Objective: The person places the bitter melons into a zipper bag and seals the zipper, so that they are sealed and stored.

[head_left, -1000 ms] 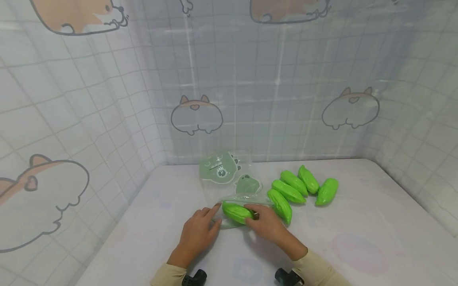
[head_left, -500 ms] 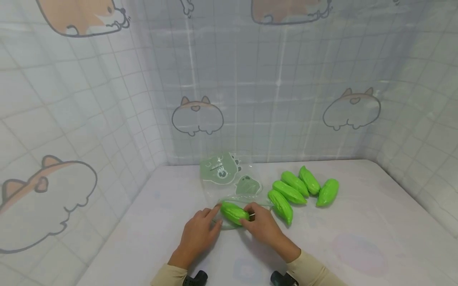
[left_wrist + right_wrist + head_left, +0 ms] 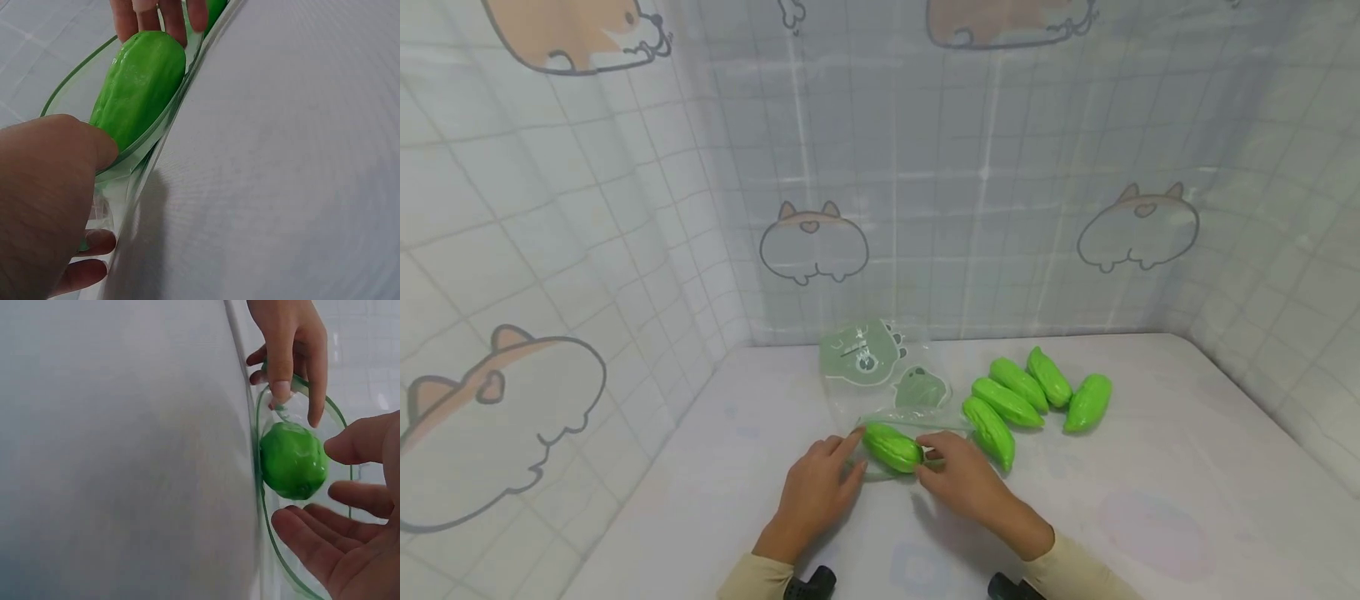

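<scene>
A green ridged gourd-like piece (image 3: 892, 447) lies at the mouth of a clear plastic bag (image 3: 880, 402) with green prints and a green rim. The rim stands spread around the piece in both wrist views. My left hand (image 3: 817, 485) holds the bag's left side, its thumb and forefinger inside the mouth and other fingers outside. My right hand (image 3: 958, 475) is just right of the piece. In the right wrist view, the right hand's spread fingers (image 3: 306, 544) stand apart from the green piece (image 3: 294, 461). How far it sits inside the bag is hard to see.
Several more green pieces lie to the right on the white table (image 3: 760, 400), the nearest one (image 3: 989, 432) close by the bag's right edge. A tile-patterned curtain (image 3: 970, 250) with cartoon dogs closes off the back and sides.
The green piece slid slightly left with my right hand. Since then my right hand has let go and drawn back to the right. My left hand has stayed in place.
</scene>
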A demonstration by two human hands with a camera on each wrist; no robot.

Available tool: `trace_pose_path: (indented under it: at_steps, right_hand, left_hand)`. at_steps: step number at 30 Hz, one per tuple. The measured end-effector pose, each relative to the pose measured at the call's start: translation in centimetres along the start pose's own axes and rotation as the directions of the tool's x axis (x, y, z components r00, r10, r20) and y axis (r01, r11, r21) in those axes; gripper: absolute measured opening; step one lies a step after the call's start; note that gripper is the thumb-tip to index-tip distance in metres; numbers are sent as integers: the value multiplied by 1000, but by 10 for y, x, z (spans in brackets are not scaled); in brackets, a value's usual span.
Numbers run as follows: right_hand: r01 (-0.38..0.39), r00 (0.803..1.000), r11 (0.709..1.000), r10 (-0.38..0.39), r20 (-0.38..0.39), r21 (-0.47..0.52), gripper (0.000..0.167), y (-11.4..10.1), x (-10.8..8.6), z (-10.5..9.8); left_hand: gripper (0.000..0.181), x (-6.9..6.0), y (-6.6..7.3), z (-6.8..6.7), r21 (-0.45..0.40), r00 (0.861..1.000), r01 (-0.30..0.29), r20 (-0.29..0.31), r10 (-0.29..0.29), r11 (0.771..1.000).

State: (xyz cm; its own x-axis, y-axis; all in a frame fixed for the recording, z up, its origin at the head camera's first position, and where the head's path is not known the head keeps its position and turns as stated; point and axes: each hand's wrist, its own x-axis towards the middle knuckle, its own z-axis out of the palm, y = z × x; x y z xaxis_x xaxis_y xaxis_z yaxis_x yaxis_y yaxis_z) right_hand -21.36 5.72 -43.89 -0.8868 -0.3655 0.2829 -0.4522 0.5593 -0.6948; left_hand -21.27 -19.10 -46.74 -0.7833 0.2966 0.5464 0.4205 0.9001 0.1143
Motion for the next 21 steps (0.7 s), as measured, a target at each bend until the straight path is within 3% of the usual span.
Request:
trace_pose_path:
  at_steps: [4, 7, 11, 16, 21]
  right_hand:
    - [96, 995, 995, -95, 36, -15, 33, 0, -5, -7]
    - [204, 978, 977, -201, 56, -63, 30, -1, -8, -12]
    - [294, 955, 946, -282, 95, -138, 31, -5, -13, -16]
    - [325, 937, 932, -294, 186, -161, 31, -9, -14, -16]
    - [324, 936, 929, -288, 201, -179, 33, -12, -14, -12]
  left_hand:
    - [52, 1, 0, 0, -7, 1000, 3, 2, -3, 1000]
    - [52, 1, -1, 0, -9, 1000, 0, -3, 0, 1000]
    - [52, 1, -1, 1, -8, 1000, -10, -18, 10, 1000]
    - [52, 1, -2, 1, -5, 1000, -7, -20, 7, 1000]
    - [52, 1, -3, 3, -3, 1000, -13, -21, 13, 1000]
